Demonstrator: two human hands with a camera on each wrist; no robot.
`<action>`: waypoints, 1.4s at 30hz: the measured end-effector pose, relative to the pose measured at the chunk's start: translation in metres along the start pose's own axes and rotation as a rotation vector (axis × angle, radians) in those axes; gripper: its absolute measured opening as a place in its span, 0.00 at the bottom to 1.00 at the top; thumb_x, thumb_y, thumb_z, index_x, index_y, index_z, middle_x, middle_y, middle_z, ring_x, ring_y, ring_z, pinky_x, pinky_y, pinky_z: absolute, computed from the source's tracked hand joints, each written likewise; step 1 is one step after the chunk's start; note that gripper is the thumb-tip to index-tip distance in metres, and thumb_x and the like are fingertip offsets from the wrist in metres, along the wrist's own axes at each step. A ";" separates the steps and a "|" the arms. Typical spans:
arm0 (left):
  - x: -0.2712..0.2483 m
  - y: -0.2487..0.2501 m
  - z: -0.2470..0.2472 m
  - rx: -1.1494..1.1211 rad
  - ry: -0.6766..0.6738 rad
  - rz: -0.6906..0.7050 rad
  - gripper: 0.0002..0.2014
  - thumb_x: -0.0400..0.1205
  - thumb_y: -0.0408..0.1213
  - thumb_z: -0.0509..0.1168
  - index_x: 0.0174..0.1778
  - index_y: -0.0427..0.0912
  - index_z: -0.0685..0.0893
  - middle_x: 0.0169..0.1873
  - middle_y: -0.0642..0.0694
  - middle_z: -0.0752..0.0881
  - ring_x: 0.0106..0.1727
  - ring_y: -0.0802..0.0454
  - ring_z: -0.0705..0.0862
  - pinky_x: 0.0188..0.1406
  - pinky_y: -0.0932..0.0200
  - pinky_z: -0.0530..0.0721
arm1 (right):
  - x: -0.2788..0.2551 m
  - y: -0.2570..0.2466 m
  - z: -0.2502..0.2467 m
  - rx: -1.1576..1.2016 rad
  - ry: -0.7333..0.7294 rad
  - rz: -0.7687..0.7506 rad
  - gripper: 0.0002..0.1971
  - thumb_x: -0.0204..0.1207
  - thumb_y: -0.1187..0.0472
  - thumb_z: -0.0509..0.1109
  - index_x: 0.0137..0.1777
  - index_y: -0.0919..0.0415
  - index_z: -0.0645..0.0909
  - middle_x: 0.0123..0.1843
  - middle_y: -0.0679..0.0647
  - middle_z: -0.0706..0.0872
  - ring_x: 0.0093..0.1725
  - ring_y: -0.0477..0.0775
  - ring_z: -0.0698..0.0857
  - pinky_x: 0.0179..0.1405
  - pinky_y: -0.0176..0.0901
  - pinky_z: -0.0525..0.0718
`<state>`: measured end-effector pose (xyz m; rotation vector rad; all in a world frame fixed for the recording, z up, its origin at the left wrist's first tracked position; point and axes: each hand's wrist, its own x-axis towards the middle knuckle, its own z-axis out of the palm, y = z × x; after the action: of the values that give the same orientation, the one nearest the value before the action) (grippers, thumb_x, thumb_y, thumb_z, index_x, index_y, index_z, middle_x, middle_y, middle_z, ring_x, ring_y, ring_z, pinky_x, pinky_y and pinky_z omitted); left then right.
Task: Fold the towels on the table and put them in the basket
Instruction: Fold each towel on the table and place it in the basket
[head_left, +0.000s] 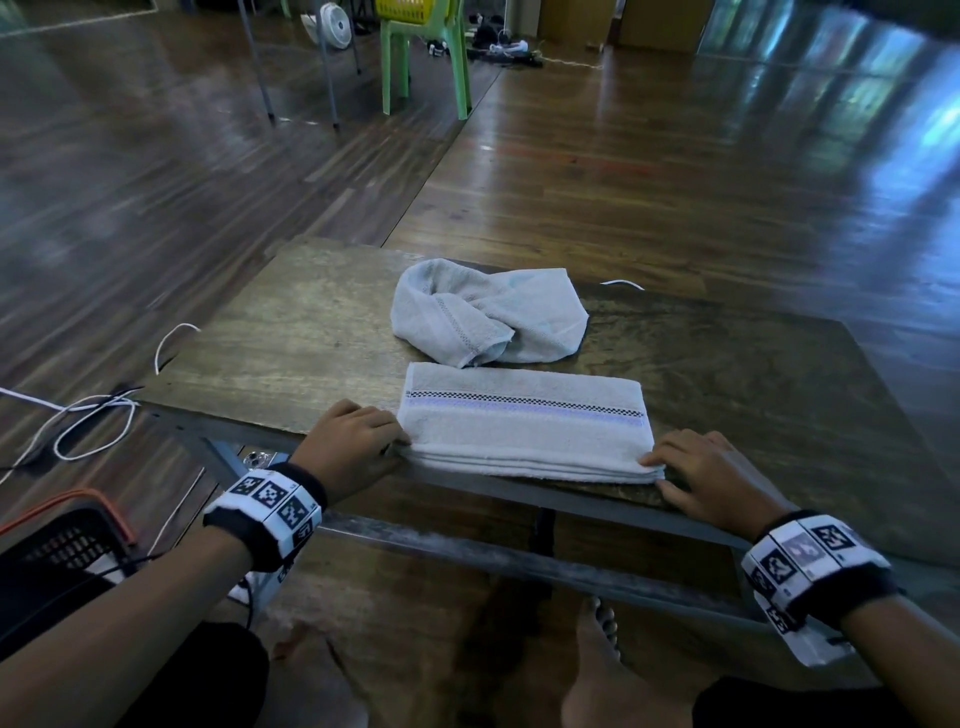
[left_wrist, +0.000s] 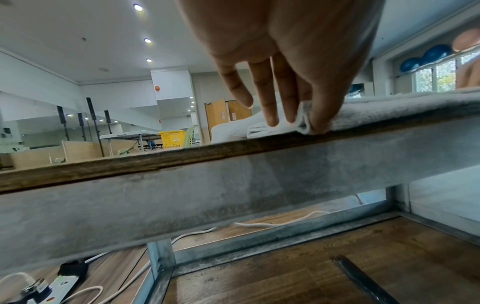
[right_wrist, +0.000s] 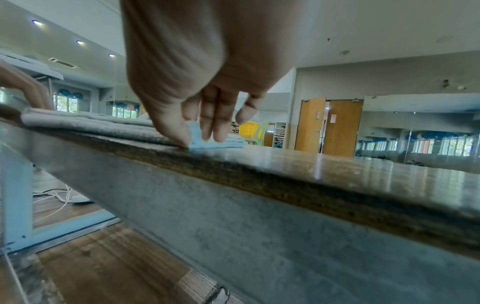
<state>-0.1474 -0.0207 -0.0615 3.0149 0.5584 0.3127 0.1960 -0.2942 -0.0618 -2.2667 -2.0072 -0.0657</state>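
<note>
The folded grey towel with a checked stripe (head_left: 524, 421) lies at the near edge of the brown wooden worktop (head_left: 291, 338). The left hand (head_left: 353, 447) pinches its left corner and the right hand (head_left: 711, 478) pinches its right corner, fingers (right_wrist: 218, 123) closed on the cloth. A crumpled grey towel (head_left: 488, 312) lies just behind it.

Bare tabletop (head_left: 291, 338) left of both towels, wider bare stretch at right, crumpled towel (head_left: 485, 312) blocking the far centre just behind the folded towel (head_left: 524, 421), black basket (head_left: 62, 545) low at left, beside table edge
</note>
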 end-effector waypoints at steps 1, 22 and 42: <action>0.001 0.000 -0.002 0.005 0.001 0.000 0.11 0.70 0.49 0.60 0.38 0.50 0.87 0.37 0.55 0.89 0.36 0.54 0.88 0.43 0.61 0.67 | 0.000 -0.002 -0.001 -0.017 0.012 -0.007 0.17 0.61 0.62 0.80 0.51 0.52 0.86 0.48 0.47 0.87 0.48 0.49 0.86 0.45 0.39 0.71; 0.029 -0.011 -0.105 -0.631 -0.226 -0.275 0.12 0.76 0.55 0.64 0.47 0.52 0.81 0.42 0.54 0.86 0.45 0.62 0.83 0.46 0.62 0.82 | 0.038 -0.006 -0.096 0.722 -0.163 0.316 0.07 0.76 0.70 0.68 0.48 0.59 0.85 0.47 0.57 0.89 0.46 0.50 0.87 0.50 0.40 0.83; 0.120 0.046 0.001 -0.130 -0.152 -0.098 0.13 0.82 0.43 0.57 0.59 0.54 0.82 0.59 0.55 0.81 0.61 0.54 0.78 0.64 0.52 0.65 | 0.134 -0.041 -0.017 0.115 -0.206 0.196 0.14 0.76 0.50 0.66 0.60 0.49 0.81 0.62 0.48 0.82 0.64 0.51 0.77 0.63 0.53 0.71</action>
<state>-0.0215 -0.0202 -0.0354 2.8438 0.6424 0.1086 0.1723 -0.1593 -0.0285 -2.4682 -1.8094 0.3042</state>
